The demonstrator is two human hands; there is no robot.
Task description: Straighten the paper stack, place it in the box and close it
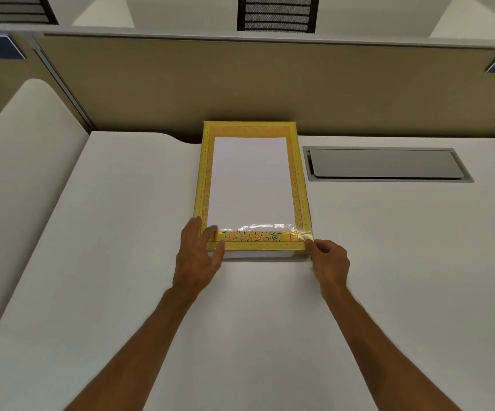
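Observation:
A flat yellow box lid point(299, 185) with an ornate border and a clear window lies lengthwise on the white desk point(115, 238). Through the window shows the white paper stack point(249, 179), squared up inside. A strip of the white box base point(258, 255) peeks out under the lid's near edge. My left hand point(198, 256) grips the lid's near left corner, fingers laid over the top. At the near right corner my right hand point(329, 259) pinches the lid with its fingertips.
A grey cable hatch point(385, 164) is set into the desk right of the box. A beige partition point(240, 84) stands directly behind the box's far end. A black mesh chair back point(277, 13) shows beyond it. Another desk section curves off at the left.

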